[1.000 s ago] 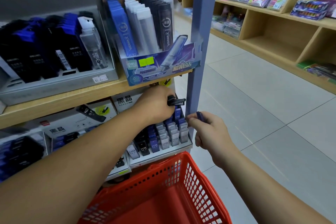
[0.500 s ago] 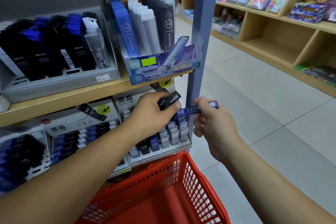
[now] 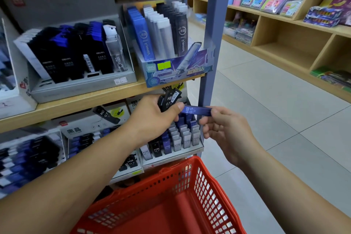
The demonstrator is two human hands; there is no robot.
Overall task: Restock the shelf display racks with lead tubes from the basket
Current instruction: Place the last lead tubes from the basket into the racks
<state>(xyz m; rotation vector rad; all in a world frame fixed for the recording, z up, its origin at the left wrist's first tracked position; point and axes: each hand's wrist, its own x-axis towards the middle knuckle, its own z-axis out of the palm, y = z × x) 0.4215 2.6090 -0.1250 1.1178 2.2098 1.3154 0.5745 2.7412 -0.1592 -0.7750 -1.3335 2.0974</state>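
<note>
Gripping a bunch of black lead tubes (image 3: 168,100), the left hand (image 3: 152,115) touches a level blue lead tube (image 3: 197,110) beside its thumb; the right hand (image 3: 228,133) pinches that tube's other end. Below both: the display rack (image 3: 168,159), then red basket (image 3: 161,192).

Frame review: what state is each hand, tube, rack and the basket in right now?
left hand: grips a bundle of black tubes
right hand: pinches one end of the blue tube
blue tube: level, above the lower rack, not yet slotted
lower rack: tubes upright in rows
basket: below the hands, visible floor bare
</note>
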